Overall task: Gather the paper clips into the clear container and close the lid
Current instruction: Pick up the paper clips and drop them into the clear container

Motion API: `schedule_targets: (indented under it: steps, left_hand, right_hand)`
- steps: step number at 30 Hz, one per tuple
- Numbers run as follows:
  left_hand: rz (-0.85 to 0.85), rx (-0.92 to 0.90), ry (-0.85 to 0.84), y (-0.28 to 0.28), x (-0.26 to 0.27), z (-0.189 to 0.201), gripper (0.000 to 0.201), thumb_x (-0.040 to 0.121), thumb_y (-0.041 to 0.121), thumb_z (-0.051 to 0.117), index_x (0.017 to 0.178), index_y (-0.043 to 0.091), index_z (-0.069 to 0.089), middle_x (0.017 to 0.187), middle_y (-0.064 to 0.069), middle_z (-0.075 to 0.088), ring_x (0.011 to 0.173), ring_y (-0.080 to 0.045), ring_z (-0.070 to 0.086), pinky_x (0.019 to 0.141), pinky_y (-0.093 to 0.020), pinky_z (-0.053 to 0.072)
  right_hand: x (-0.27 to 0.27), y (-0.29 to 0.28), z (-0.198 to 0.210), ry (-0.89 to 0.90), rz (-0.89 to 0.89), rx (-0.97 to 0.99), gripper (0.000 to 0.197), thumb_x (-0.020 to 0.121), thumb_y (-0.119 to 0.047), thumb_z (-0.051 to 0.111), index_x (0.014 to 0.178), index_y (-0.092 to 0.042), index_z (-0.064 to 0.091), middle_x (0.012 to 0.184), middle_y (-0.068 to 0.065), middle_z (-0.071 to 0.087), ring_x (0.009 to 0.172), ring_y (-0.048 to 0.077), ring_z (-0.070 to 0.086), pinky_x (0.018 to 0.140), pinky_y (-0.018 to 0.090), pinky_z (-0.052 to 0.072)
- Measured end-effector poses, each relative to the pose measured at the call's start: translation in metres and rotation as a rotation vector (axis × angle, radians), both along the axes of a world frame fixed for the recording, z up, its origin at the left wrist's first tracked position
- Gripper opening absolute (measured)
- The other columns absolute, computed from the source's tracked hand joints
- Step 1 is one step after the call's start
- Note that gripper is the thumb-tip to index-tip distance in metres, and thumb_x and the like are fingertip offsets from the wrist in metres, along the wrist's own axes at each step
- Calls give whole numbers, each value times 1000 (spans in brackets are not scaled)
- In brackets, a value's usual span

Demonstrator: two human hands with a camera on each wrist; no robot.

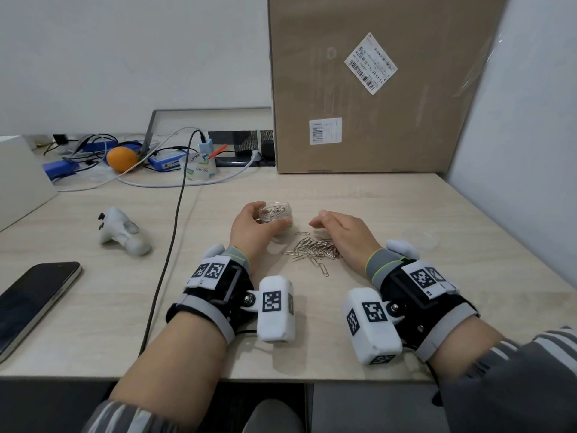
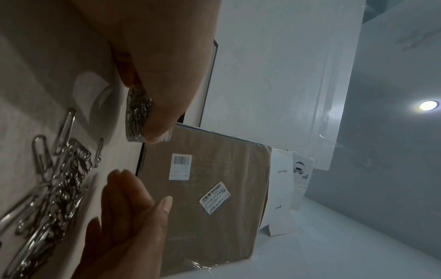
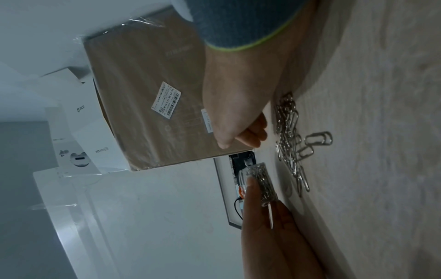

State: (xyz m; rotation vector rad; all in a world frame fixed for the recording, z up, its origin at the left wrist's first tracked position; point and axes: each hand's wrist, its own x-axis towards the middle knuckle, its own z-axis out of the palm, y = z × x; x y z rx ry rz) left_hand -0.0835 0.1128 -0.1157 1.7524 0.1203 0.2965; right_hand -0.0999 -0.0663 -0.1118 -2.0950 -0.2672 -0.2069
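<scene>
Head view: the left hand (image 1: 251, 228) grips the clear container (image 1: 276, 212), part-filled, mid-table (image 1: 437, 214). Loose paper clips (image 1: 312, 250) lie at its 5 o'clock, beside the relaxed, empty right hand (image 1: 345, 234).

The head view looks forward and down over the counter (image 1: 406, 214) from the near edge. Both wrist views sit low and close, rolled sideways, sharing the cardboard box (image 2: 210, 188) and paper clips (image 3: 290, 139).
</scene>
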Motion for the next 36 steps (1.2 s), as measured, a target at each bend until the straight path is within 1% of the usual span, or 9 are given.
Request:
schedule_targets:
  steps: [3,7,15,19,25,29,32,34,36]
  left_hand:
    - [4,-8,-7,1,1,-1,63,72,20,81,128,13,51,115,-3,61,100,-17,62,93,-31,50]
    - [11,-28,-11,1,2,-2,64,72,20,81,127,14,51,115,-4,61,100,-17,62,92,-32,50]
    - [26,-33,-2,4,3,-2,65,71,21,81,128,14,51,114,-2,60,101,-19,62,94,-36,51]
    - [25,-39,8,4,4,-2,65,71,21,82,127,15,51,115,-3,61,103,-20,63,96,-40,50]
    - [34,-15,14,6,5,-1,66,71,23,82,128,13,50,116,-3,59,105,-20,61,98,-40,48]
    - [26,5,27,6,3,1,77,61,34,82,129,15,51,120,-5,60,105,-21,62,97,-41,49]
    - [27,-1,30,6,3,1,70,68,27,82,129,14,50,119,-4,59,104,-20,62,97,-39,49]
    - [24,0,32,6,2,0,67,72,23,81,130,13,50,117,-3,58,103,-19,61,95,-35,49]
    - [23,-5,26,6,2,1,66,72,23,81,130,13,50,117,-3,58,103,-20,61,94,-34,49]
  right_hand:
    - [-2,2,0,-1,104,-186,37,100,-34,33,116,-17,62,120,1,64,115,19,54,103,39,37]
    - [0,5,-2,8,179,-337,36,100,-36,32,125,-27,56,132,-7,57,127,14,46,111,43,27]
    - [-2,4,-2,-45,142,-122,22,93,-21,51,98,-13,71,101,3,72,100,18,63,96,39,45]
    - [-3,6,-4,-118,185,-182,19,89,-18,59,101,-17,73,112,-1,69,109,12,59,101,31,41]
    - [-3,12,-9,-57,322,-382,25,90,-33,57,113,-34,66,128,-14,60,134,13,36,114,41,23]
    - [-7,10,-5,-57,266,-314,17,87,-35,61,90,-28,76,109,-16,70,131,8,40,114,39,25]
    - [-8,7,-3,-152,135,-266,20,86,-30,61,75,-25,78,90,-9,75,119,6,52,109,37,31]
    - [-7,5,-4,-207,42,-225,16,86,-29,62,82,-24,77,97,-5,73,110,7,54,105,36,35]
    - [-6,4,-4,-203,58,-264,18,86,-31,61,100,-27,72,113,-6,68,116,9,51,106,39,34]
